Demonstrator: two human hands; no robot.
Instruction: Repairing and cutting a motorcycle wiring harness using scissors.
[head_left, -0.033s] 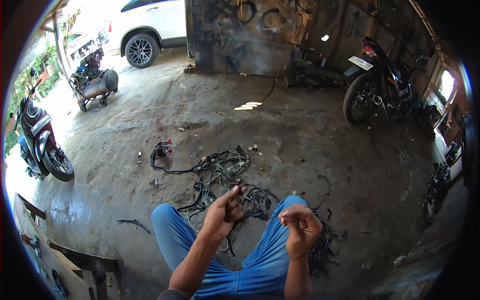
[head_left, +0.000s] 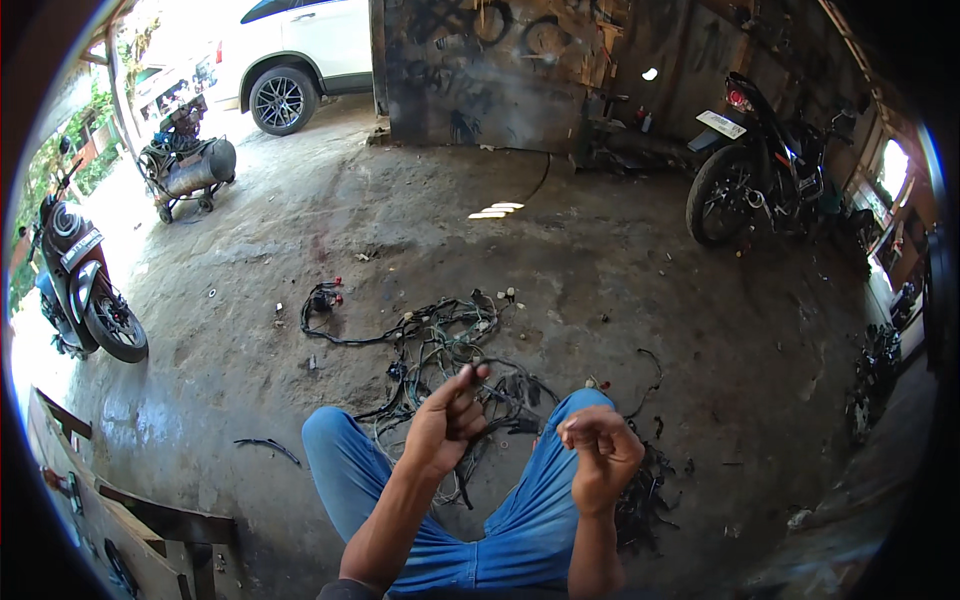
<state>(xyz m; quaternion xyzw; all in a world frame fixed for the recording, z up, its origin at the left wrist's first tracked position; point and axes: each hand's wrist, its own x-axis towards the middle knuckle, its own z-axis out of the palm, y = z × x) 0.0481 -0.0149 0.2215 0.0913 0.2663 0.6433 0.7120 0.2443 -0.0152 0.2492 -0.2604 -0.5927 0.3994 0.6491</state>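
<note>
On the floor in front of my knees lies a tangled wiring harness [head_left: 440, 330] of black and green wires with several connectors. My left hand [head_left: 450, 425] is closed above it, thumb and forefinger pinched on a dark wire [head_left: 515, 405], which runs blurred toward my right knee. My right hand [head_left: 602, 460] is raised over my right thigh, its fingers curled and pressed together. Whatever it may hold is hidden or too thin to make out.
Dark scraps [head_left: 650, 500] lie beside my right leg, and a short black strip [head_left: 268, 450] lies to the left. Farther off stand a scooter [head_left: 85, 280], an air compressor [head_left: 195, 170], a white car [head_left: 320, 50] and a motorcycle [head_left: 750, 180]. A wooden bench [head_left: 150, 515] is at lower left.
The dark wire between my hands has shifted and looks thinner and more stretched out. My left hand has risen very slightly; my right hand is nearly still.
</note>
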